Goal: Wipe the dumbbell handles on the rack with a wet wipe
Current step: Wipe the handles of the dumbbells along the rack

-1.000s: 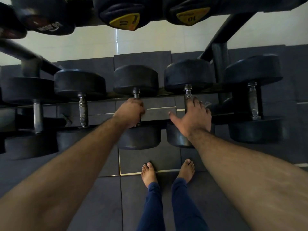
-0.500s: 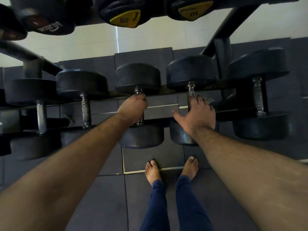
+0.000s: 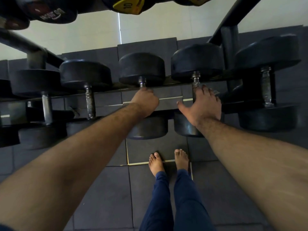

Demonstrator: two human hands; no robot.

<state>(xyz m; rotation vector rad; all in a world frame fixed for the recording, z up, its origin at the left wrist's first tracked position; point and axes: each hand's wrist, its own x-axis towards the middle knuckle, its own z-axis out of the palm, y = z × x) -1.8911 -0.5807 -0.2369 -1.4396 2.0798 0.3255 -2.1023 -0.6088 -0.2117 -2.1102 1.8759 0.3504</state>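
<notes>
Both hands reach forward to the lower tier of the dumbbell rack (image 3: pixel 106 90). The left hand (image 3: pixel 145 103) is curled into a fist around the metal handle of the middle dumbbell (image 3: pixel 141 68), gripping it just below the far weight head; only a short stub of that handle shows above the knuckles. The right hand (image 3: pixel 202 105) lies flatter on the handle of the next dumbbell (image 3: pixel 197 61) to the right, with the fingers (image 3: pixel 205 90) stretched forward along the bar and the thumb spread out to the left. A small pale edge that may be the wet wipe (image 3: pixel 216 92) peeks out past the fingertips on the right side; how the hand holds it cannot be told, since the palm hides it. Whether those fingers wrap under the bar is also hidden.

Further dumbbells sit on the same tier: two to the left with bare handles, and one at the far right (image 3: pixel 267 85) with a knurled handle. Above, the upper tier carries dumbbells with yellow end labels (image 3: pixel 126 5). Below the arms, two bare feet (image 3: pixel 168 162) in blue trousers stand on dark floor mats (image 3: pixel 103 197).
</notes>
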